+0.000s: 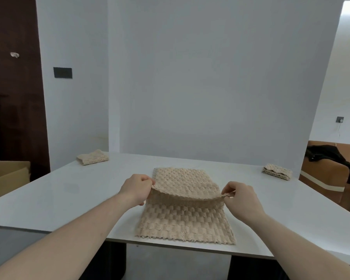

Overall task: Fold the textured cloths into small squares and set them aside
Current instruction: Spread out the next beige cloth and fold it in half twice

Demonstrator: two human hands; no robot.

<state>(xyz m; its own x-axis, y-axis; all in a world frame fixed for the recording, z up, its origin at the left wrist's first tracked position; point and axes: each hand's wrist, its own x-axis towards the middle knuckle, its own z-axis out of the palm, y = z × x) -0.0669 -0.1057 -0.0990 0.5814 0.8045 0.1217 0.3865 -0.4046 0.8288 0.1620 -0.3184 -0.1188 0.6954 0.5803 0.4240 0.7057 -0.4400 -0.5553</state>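
A beige textured cloth (185, 221) lies in the middle of the white table (73, 201), its near edge at the table's front. My left hand (136, 187) pinches the cloth's left side and my right hand (240, 198) pinches its right side. Between them a ridge of the cloth is lifted off the table, while the far part and the near part lie flat. A folded beige cloth (92, 157) rests at the far left corner of the table. A small stack of folded cloths (277, 171) sits at the far right edge.
A white backdrop panel (210, 77) stands upright along the table's far side. A cardboard box (7, 176) is beyond the table's left edge. A brown sofa (327, 174) with dark clothing stands to the right.
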